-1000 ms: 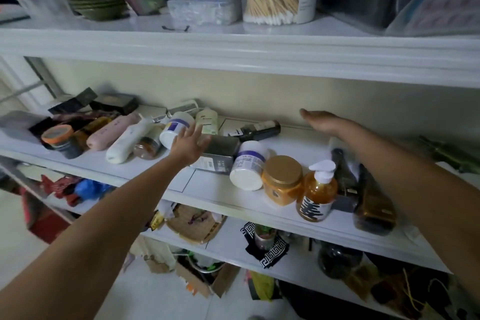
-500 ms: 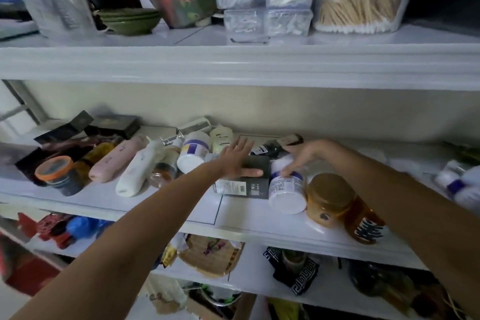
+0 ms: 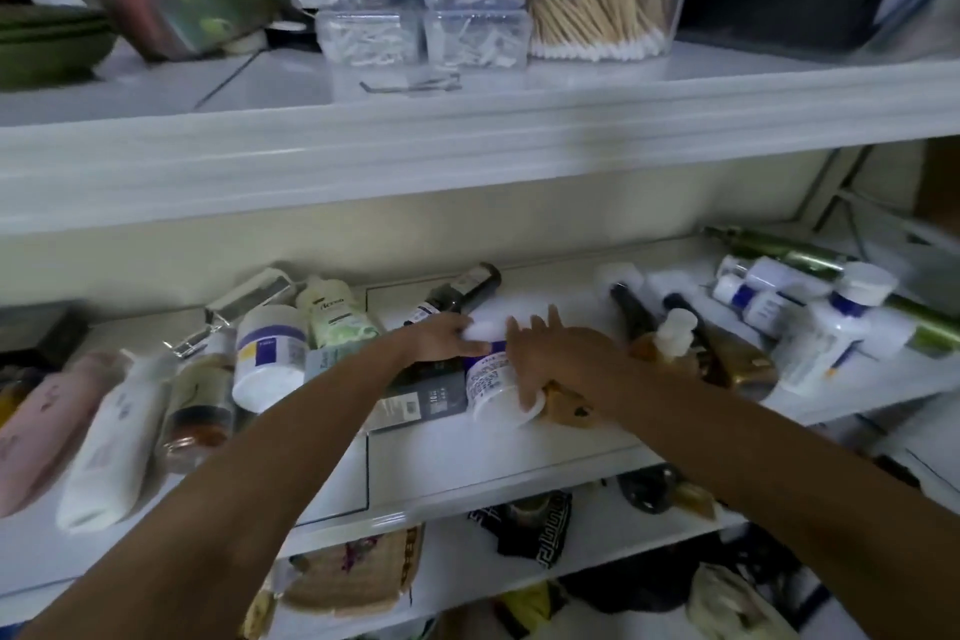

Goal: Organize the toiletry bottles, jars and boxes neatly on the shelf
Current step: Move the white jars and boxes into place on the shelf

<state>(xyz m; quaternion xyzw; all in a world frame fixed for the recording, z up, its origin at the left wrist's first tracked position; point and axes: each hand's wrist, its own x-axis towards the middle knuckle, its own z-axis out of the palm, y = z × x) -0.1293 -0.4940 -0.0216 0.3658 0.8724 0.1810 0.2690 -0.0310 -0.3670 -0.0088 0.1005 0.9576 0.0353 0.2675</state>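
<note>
**Shelf (image 3: 467, 457), middle tier, white.** The toiletries are kept here, most of them lying on their sides.

**Item 1: jar (image 3: 491, 387).** White with a purple band. It is laid on its side at the centre of the shelf, 1 flat end turned toward the camera, just right of a dark box (image 3: 431, 398).

**Left hand (image 3: 441, 338).** The arm is stretched forward over the box. The fingers are curled over the far end of the jar, which is gripped there.

**Right hand (image 3: 558, 356).** The arm is brought in from the right, palm down over the jar's right side. The fingers (image 3: 535, 325) are held straight and slightly spread, their tips lifted. The thumb is laid against the jar near its front rim. An amber jar (image 3: 569, 408) is half hidden beneath the wrist.

**Left of the box:** 1 second white jar (image 3: 267, 364), 1 green-labelled bottle (image 3: 337, 312), 1 brown jar (image 3: 197, 411), 1 white tube (image 3: 114, 442) and 1 pink tube (image 3: 36, 426), all lying down.

**Behind the hands:** 1 dark bottle (image 3: 457, 294), lying down.

**Right of the hands:** 1 pump bottle (image 3: 670, 338), then white bottles (image 3: 821, 343) heaped near the shelf's end.

**Upper tier:** cotton swabs (image 3: 597, 0) in a clear tub.
</note>
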